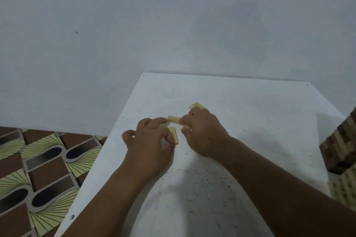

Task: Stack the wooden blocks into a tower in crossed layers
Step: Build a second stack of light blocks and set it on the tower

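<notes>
at frame centre on the white worktop (240, 121), one block (174, 119) is pinched between the left hand (150, 146) and right hand (204, 131). it should be squared against its neighbours before release. three loose blocks are counted; a stacked pile (339, 144) stands at right.
</notes>
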`<state>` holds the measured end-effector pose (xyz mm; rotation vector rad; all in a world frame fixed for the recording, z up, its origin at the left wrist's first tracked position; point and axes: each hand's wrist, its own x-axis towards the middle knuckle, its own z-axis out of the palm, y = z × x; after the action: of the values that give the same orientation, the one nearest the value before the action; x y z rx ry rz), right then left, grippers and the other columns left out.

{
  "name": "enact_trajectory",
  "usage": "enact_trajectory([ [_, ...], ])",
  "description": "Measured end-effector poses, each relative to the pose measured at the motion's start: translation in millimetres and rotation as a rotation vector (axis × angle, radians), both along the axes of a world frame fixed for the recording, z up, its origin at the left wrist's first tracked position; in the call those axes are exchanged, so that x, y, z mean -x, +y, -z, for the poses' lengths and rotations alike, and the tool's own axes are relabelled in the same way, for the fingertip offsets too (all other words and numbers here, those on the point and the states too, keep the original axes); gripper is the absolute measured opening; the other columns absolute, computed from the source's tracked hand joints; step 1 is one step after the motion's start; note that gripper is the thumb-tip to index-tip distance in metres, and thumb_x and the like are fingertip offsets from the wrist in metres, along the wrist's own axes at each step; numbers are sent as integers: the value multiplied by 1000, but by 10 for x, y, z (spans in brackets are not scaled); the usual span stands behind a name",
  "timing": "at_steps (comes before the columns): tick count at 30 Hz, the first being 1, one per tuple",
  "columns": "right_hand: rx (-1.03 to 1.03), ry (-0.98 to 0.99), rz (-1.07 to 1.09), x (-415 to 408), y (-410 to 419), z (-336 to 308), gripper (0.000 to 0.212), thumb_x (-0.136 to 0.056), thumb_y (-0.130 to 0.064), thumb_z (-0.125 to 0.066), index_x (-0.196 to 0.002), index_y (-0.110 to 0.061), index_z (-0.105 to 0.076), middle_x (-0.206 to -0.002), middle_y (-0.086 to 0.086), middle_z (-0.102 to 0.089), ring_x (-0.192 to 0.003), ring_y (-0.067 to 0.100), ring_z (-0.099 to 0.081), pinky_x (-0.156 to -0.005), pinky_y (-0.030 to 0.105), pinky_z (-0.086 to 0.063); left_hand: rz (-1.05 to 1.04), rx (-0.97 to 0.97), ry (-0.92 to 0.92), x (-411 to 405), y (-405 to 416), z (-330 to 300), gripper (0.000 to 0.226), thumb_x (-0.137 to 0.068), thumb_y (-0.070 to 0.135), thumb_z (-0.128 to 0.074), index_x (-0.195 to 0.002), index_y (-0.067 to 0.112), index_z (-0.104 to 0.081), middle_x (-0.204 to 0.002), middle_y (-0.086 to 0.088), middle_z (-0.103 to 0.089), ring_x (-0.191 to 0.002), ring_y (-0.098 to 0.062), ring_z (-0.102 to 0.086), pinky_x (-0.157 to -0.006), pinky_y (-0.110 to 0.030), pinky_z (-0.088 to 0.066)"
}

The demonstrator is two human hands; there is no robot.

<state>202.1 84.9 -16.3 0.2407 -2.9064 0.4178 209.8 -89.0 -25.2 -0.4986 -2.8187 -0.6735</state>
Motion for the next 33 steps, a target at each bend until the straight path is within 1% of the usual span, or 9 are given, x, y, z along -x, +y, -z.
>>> enact_trajectory([
  [4,12,22,28,-323,107,-26,27,-90,-34,-57,-111,-21,-69,-105,1,-61,-95,19,-52,-87,39,-48,19,-43,6,-165,48,27,12,-79,26,-64,-72,32,-57,-117,31,-54,-119,2,-37,-75,-32,-13],
  [7,30,-36,70,-641,194,-78,30,-91,-36,-54,-116,-26,-66,-109,-7,-59,-96,11,-50,-90,32,-47,54,-54,-10,-329,111,27,14,-80,22,-60,-72,30,-52,-94,25,-62,-104,3,-43,-68,-34,-12],
  [9,29,-68,96,-853,244,-98,32,-92,-37,-53,-120,-28,-64,-110,-10,-58,-95,8,-49,-89,28,-47,85,-39,-28,-435,162,14,13,-81,23,-57,-73,30,-50,-85,20,-60,-100,1,-43,-67,-35,-13],
  [13,98,-116,132,-1267,360,-125,30,-93,-36,-54,-120,-30,-65,-105,-14,-54,-93,5,-46,-85,22,-45,157,-28,-55,-633,300,-25,8,-84,33,-58,-88,38,-52,-94,25,-57,-103,3,-40,-71,-33,-13],
  [17,147,-98,147,-1582,500,-58,29,-89,-34,-54,-117,-32,-64,-108,-17,-52,-100,4,-46,-92,22,-43,212,35,-69,-728,479,-83,36,-87,31,-51,-119,48,-45,-107,27,-54,-111,-3,-40,-75,-35,-15],
  [20,181,-67,165,-1710,616,10,34,-84,-30,-53,-117,-33,-61,-111,-18,-53,-106,4,-47,-98,24,-41,288,108,-92,-773,583,-102,49,-92,28,-46,-134,53,-37,-115,22,-49,-113,-11,-38,-87,-40,-26],
  [23,193,-52,203,-1797,720,48,35,-82,-30,-50,-115,-32,-62,-114,-17,-57,-108,5,-49,-99,23,-40,336,123,-128,-805,676,-80,45,-92,26,-43,-129,51,-50,-117,19,-46,-116,-11,-35,-94,-44,-30],
  [28,298,-15,242,-1894,825,86,30,-85,-22,-62,-113,-30,-63,-115,-17,-59,-108,4,-49,-97,15,-32,335,132,-86,-966,788,-121,47,-93,15,-41,-119,47,-61,-115,21,-51,-115,-6,-36,-79,-36,-18],
  [33,368,-26,214,-1914,820,99,36,-86,-25,-67,-122,-29,-60,-122,-16,-59,-111,1,-49,-103,23,-37,378,21,-70,-1120,732,-21,47,-87,20,-38,-113,49,-64,-104,23,-53,-106,-3,-41,-85,-39,-30],
])
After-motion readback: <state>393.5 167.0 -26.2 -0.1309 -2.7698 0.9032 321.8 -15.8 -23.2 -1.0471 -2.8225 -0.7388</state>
